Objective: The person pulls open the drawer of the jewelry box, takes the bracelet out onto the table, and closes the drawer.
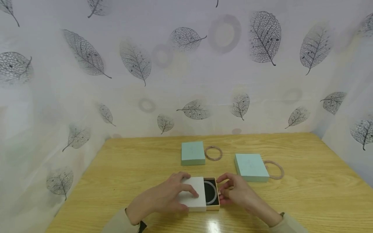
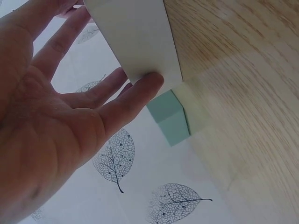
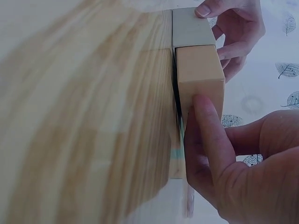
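Note:
A white slide-out box has its sleeve (image 1: pixel 196 197) on the left and a tan-edged drawer (image 1: pixel 219 207) partly out on the right. Inside the drawer's dark lining lies a pale bangle (image 1: pixel 214 191), its left part hidden under the sleeve. My left hand (image 1: pixel 172 192) grips the sleeve across its width, thumb on the near side, one fingertip on top. In the left wrist view the thumb (image 2: pixel 145 88) presses the sleeve's side. My right hand (image 1: pixel 237 191) is at the drawer's outer end, fingers curled; a fingertip touches the end face (image 3: pixel 201 86) in the right wrist view.
Beyond the hands stand two light green boxes, one (image 1: pixel 193 153) at the back and another (image 1: pixel 252 167) farther right. A pinkish bangle (image 1: pixel 205 154) touches or nearly touches the first; a second bangle (image 1: pixel 282 171) lies beside the other. A leaf-patterned sheet (image 1: pixel 186 77) hangs behind the wooden table (image 1: pixel 131 161).

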`<state>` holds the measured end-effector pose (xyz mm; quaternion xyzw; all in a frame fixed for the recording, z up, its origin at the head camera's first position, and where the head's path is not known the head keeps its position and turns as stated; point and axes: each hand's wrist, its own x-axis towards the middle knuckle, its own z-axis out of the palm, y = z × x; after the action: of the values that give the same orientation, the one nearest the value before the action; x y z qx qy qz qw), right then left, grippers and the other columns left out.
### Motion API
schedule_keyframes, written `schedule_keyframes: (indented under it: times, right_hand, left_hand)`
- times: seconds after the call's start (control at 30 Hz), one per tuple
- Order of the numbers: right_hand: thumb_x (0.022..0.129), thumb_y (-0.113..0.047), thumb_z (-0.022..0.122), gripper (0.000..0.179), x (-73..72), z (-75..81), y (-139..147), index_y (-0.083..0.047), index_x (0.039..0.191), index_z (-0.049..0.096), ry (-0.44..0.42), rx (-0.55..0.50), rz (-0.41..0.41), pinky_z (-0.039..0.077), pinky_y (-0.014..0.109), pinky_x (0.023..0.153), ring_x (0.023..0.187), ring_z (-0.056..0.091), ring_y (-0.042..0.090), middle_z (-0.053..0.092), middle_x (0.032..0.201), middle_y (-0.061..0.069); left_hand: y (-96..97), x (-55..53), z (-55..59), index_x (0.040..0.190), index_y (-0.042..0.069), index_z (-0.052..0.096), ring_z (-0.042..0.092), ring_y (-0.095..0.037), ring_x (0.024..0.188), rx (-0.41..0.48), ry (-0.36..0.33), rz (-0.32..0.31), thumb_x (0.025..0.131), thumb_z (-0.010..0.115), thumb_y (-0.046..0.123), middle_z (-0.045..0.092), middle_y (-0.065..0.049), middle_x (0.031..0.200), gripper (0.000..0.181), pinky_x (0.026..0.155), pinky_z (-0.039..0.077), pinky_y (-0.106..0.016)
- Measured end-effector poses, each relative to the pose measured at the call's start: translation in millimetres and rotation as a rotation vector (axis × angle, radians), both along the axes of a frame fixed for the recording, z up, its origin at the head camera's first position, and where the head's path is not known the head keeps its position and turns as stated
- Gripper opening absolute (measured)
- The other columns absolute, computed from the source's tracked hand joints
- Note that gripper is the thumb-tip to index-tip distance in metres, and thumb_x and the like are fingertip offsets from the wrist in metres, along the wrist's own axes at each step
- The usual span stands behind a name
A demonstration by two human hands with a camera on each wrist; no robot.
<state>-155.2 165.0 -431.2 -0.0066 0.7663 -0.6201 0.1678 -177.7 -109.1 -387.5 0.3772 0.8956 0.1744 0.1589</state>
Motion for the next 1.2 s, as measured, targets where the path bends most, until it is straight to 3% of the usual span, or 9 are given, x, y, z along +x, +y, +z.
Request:
schedule_keyframes:
  times: [1.2]
  right_hand:
    - [0.093, 0.017, 0.054, 0.034, 1.9, 0.9, 6.5, 0.009, 0.127, 0.054, -0.003, 0.015, 0.001, 0.064, 0.037, 0.07, 0.079, 0.069, 0.02, 0.061, 0.094, 0.015]
  left_hand:
    - [-2.2, -1.0, -5.5, 0.118, 0.039, 0.072, 0.041, -0.036, 0.142, 0.023, -0.001, -0.007, 0.086, 0.083, 0.031, 0.041, -0.016, 0.157, 0.034, 0.112, 0.045, -0.056]
